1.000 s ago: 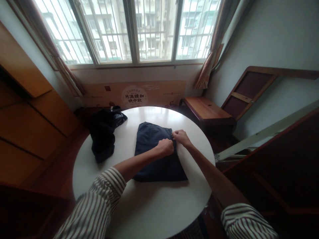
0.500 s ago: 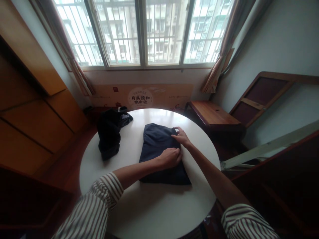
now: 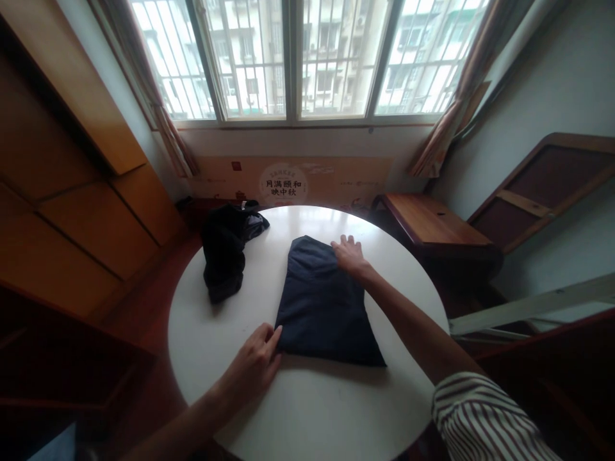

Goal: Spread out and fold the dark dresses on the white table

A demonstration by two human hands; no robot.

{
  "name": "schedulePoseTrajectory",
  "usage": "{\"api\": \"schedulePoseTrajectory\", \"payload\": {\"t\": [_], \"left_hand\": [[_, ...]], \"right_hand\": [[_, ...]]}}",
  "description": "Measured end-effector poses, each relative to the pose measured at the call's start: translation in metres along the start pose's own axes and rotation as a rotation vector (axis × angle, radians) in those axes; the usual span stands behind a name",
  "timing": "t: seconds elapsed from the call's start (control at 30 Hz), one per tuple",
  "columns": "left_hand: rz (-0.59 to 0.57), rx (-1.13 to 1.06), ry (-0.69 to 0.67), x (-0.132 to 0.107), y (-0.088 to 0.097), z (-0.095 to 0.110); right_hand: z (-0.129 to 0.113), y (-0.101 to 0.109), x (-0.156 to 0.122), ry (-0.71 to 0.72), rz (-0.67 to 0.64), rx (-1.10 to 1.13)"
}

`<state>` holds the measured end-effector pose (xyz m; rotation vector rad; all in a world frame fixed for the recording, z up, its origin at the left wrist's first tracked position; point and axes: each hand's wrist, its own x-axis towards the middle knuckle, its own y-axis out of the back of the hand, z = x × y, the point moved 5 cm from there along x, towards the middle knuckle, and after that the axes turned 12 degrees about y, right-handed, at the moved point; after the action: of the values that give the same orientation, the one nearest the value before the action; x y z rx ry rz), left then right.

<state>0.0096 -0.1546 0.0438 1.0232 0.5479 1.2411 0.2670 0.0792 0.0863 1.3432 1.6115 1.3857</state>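
Note:
A folded dark navy garment (image 3: 321, 301) lies in the middle of a round white table (image 3: 307, 397). My right hand (image 3: 350, 255) rests flat on the garment's far right corner, fingers stretched out. My left hand (image 3: 254, 365) lies on the table at the garment's near left corner, fingers extended and just touching its edge. Neither hand holds anything.
A crumpled black garment (image 3: 225, 253) sits at the table's far left edge. A wooden bench (image 3: 432, 224) stands to the right, wooden cabinets (image 3: 72, 211) to the left, and a printed cardboard panel (image 3: 288, 182) leans under the window.
My left hand has left the garment's right side and moved to its near left corner, opening flat. My right hand has opened from a pinch and lies flat. The view shifted left.

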Motion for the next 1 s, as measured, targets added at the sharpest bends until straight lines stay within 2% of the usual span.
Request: {"api": "schedulePoseTrajectory", "payload": {"t": [0.1,0.2,0.3,0.37,0.47,0.53,0.6,0.73,0.83,0.9,1.0], "left_hand": [[-0.007,-0.03,0.001,0.001,-0.01,-0.003],[-0.012,-0.01,-0.037,0.005,-0.011,0.001],[0.005,0.036,-0.091,0.006,-0.009,0.005],[0.066,0.079,-0.164,0.006,-0.005,0.009],[0.157,0.184,-0.359,0.003,-0.001,0.016],[0.157,0.275,-0.463,0.001,-0.003,0.019],[0.138,0.357,-0.503,0.001,-0.006,0.019],[0.091,0.417,-0.427,0.001,-0.009,0.021],[0.017,0.392,-0.296,0.007,-0.002,0.028],[-0.042,0.37,-0.257,0.015,0.004,0.039],[-0.113,0.338,-0.333,0.032,0.004,0.064]], "right_hand": [[-0.037,-0.009,0.045,0.092,-0.039,0.023],[-0.064,-0.026,0.082,0.115,-0.058,0.062],[-0.071,-0.045,0.101,0.078,-0.075,0.09],[-0.069,-0.053,0.105,0.051,-0.054,0.107],[-0.062,-0.058,0.104,0.029,0.019,0.134],[-0.059,-0.059,0.102,0.027,0.065,0.149],[-0.059,-0.061,0.1,0.028,0.1,0.16],[-0.062,-0.055,0.096,0.046,0.151,0.171],[-0.055,-0.034,0.087,0.099,0.209,0.163],[-0.037,-0.016,0.073,0.112,0.251,0.143],[0.004,0.008,0.041,0.051,0.294,0.103]]}}
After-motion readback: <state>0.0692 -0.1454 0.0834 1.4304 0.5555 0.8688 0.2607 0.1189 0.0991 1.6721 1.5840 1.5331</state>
